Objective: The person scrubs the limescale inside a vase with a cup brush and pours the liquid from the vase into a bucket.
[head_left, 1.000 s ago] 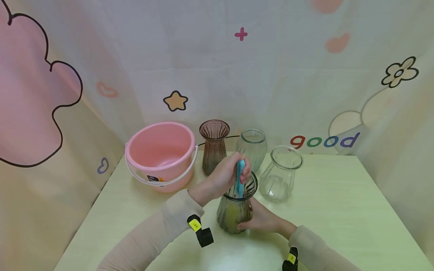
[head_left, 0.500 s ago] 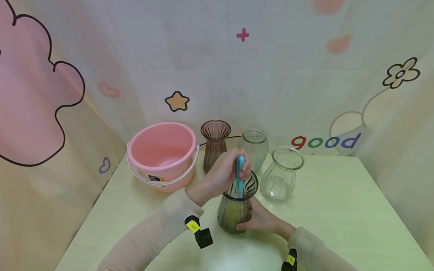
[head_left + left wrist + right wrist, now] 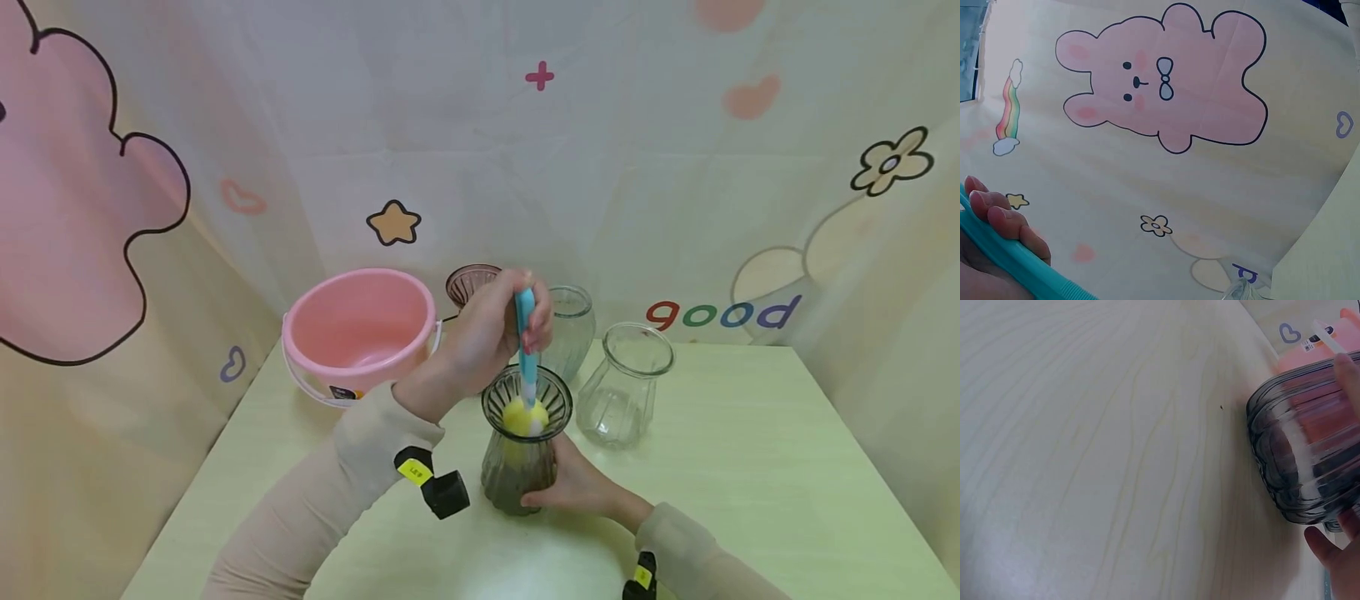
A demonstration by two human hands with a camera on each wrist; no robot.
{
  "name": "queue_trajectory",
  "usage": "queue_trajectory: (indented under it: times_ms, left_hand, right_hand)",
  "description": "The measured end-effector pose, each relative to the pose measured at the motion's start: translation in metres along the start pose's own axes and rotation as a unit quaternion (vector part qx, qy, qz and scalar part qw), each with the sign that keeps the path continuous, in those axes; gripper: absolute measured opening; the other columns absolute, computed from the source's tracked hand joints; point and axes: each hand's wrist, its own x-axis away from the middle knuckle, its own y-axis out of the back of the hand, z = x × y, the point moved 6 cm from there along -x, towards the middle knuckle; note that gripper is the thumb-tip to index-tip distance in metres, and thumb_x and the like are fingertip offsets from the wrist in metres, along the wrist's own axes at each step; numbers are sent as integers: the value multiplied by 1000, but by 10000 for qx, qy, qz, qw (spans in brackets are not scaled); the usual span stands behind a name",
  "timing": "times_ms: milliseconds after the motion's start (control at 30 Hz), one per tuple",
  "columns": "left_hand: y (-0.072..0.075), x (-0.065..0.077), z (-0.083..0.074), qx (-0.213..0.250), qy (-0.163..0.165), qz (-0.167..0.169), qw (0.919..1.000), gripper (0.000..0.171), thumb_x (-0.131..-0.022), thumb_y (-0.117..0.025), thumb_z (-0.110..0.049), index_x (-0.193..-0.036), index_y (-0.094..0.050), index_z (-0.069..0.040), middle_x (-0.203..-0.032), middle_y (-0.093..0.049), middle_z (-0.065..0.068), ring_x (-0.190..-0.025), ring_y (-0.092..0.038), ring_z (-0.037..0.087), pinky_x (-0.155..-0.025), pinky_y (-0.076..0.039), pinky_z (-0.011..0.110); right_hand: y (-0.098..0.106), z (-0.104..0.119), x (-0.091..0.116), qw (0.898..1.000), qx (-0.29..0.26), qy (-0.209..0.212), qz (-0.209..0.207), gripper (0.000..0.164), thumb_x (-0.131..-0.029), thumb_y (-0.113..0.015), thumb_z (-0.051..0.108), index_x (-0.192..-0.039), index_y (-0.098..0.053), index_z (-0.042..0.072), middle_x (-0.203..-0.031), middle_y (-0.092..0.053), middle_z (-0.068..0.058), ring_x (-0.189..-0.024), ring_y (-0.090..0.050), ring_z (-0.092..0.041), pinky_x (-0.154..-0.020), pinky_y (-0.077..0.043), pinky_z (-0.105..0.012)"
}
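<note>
My left hand (image 3: pixel 487 337) grips the blue handle of a bottle brush (image 3: pixel 528 367), held upright over a grey glass vase (image 3: pixel 510 483). The brush's yellow sponge head (image 3: pixel 519 417) sits inside the flared mouth of the vase. In the left wrist view, curled fingers (image 3: pixel 1007 219) wrap the turquoise handle (image 3: pixel 1047 275). My right hand (image 3: pixel 581 483) holds the vase low on its right side, thumb at the front. The right wrist view shows the vase's ribbed base (image 3: pixel 1297 450) between thumb and fingers; part of that hand is outside the frame.
A pink bucket (image 3: pixel 412 358) with a white handle stands to the left. Behind my left arm is a brownish-pink glass vase (image 3: pixel 463 283), partly hidden. A clear greenish vase (image 3: pixel 576 333) and a clear flared vase (image 3: pixel 615 408) stand to the right on the pale table (image 3: pixel 750 467).
My left hand has risen with the brush, drawing the yellow sponge from low in the vase up to its mouth. The right hand and the vase have stayed in place.
</note>
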Motion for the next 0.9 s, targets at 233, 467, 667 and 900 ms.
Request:
queue_trajectory:
  times_ms: [233,467,667,900]
  left_hand:
    - [3,2,13,79,61,-95,9999,41,-94,-24,-17,-57,-40,-9,-51,-35,0,-49,-31,15,-52,-30,26]
    - [10,6,69,16,944,-231,9953,40,-92,-24,-17,-57,-39,-8,-51,-37,-1,-49,-33,14,-53,-32,25]
    - [17,7,92,-145,1178,-293,9925,40,-93,-23,-20,-58,-38,-7,-53,-36,-1,-51,-34,14,-54,-32,25]
    - [20,6,95,-107,1233,-293,9919,39,-93,-24,-20,-58,-38,-7,-53,-36,-1,-51,-34,14,-54,-32,25]
  right_hand:
    - [3,7,0,9999,92,77,-75,102,-65,-83,20,-142,-15,23,-138,-34,1,-123,-40,-17,-100,-37,-34]
    - [5,32,3,9993,11,324,-161,100,-65,-82,9,-141,-17,13,-136,-35,-5,-117,-41,-17,-97,-37,-25]
    - [1,19,4,9988,115,361,-310,101,-65,-83,17,-142,-16,19,-138,-34,-2,-122,-37,-15,-102,-30,-21]
    - [-2,-5,7,9972,-137,-503,536,104,-78,-73,29,-145,6,25,-150,-14,-6,-135,-24,-25,-106,-28,-43]
